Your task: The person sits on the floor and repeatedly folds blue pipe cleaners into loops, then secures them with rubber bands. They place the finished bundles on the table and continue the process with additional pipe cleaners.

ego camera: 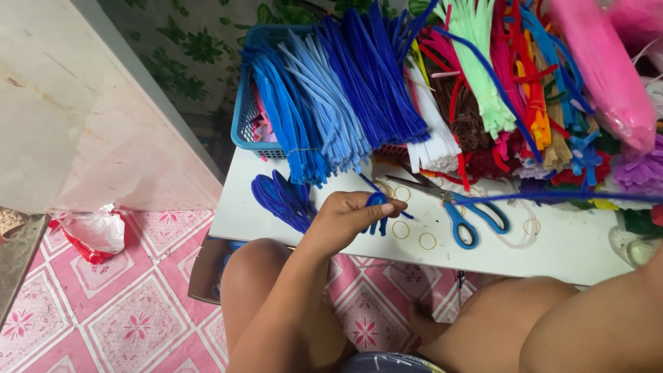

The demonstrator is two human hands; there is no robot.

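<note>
My left hand [349, 215] is closed on a small looped blue pipe cleaner piece [376, 204] just above the white table [552, 252]. A long blue pipe cleaner [552, 197] stretches from that piece to the right edge of the picture. My right hand is out of view; only the arm shows at the lower right. A pile of folded dark blue pipe cleaner shapes [283, 197] lies just left of my left hand. Blue-handled scissors [469, 217] rest on the table to the right of it.
A blue basket [247, 117] at the back holds bundles of blue pipe cleaners [345, 90]; white, brown, green, red and pink bundles lie beside it. Rubber bands [427, 240] dot the table. A pink bag [608, 69] sits top right. A crumpled plastic bag [93, 235] lies on the pink floor.
</note>
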